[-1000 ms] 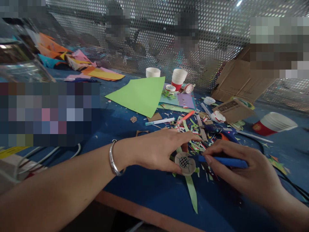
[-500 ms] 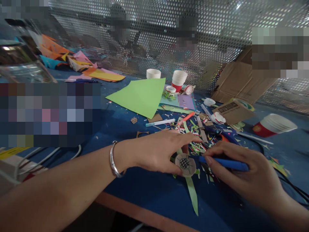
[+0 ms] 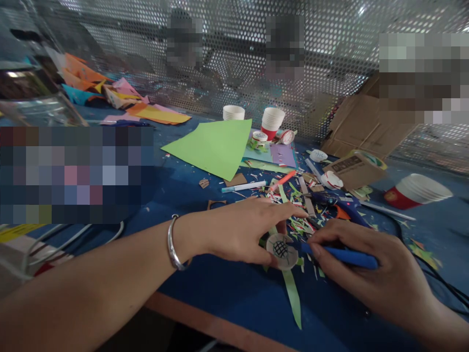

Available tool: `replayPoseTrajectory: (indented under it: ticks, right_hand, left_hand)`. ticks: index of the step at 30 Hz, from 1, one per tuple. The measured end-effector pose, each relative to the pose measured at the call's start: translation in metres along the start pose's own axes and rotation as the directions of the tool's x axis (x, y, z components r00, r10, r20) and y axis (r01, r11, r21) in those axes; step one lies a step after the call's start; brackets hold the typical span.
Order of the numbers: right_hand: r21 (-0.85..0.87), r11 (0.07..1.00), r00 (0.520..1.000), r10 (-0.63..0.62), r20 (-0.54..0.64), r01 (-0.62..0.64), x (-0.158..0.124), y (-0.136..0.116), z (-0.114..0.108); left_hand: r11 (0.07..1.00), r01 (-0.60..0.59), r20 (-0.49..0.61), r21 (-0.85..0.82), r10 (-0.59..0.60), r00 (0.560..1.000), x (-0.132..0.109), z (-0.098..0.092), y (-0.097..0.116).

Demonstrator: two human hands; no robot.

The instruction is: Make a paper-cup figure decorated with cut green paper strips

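Observation:
My left hand [image 3: 244, 230], with a silver bangle at the wrist, is closed on the edge of a round whitish cup bottom [image 3: 291, 259]. Dark crossed lines are drawn on its top, and green paper pieces stick out around it. A long pointed green paper strip [image 3: 292, 298] hangs from its near side. Between the thumb and fingers of my right hand [image 3: 377, 269] is a blue marker [image 3: 351, 256]. The marker's tip is at the right side of the drawn disc; whether it touches cannot be made out.
Paper scraps [image 3: 300, 225] litter the blue table beyond my hands. A green sheet [image 3: 212, 146], a white-and-teal marker [image 3: 245, 186] and an orange pen [image 3: 283, 180] lie farther off. Stacked paper cups [image 3: 421, 188] lean at the right. A blue glue gun [image 3: 348, 208] and cardboard [image 3: 361, 171] are near them.
The marker's tip has moved left, from just beside the disc to its right side. My left hand and the disc have barely moved.

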State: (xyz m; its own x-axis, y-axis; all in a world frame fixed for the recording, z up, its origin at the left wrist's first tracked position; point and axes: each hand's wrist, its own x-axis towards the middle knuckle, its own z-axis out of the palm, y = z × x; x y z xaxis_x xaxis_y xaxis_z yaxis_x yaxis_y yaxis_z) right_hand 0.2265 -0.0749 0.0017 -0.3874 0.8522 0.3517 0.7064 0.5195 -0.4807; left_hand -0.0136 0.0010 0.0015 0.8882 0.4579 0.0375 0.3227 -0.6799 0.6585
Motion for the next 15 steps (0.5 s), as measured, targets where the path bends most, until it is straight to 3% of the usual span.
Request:
replayPoseTrajectory:
  ticks: [15]
  right_hand:
    - [0.002,1.0,0.999,0.015,-0.043,-0.014,0.0011,-0.0006,-0.0007]
  left_hand:
    - [1.0,0.003,0.006,0.001,-0.003,1.0,-0.0003,-0.0007,0.0002]
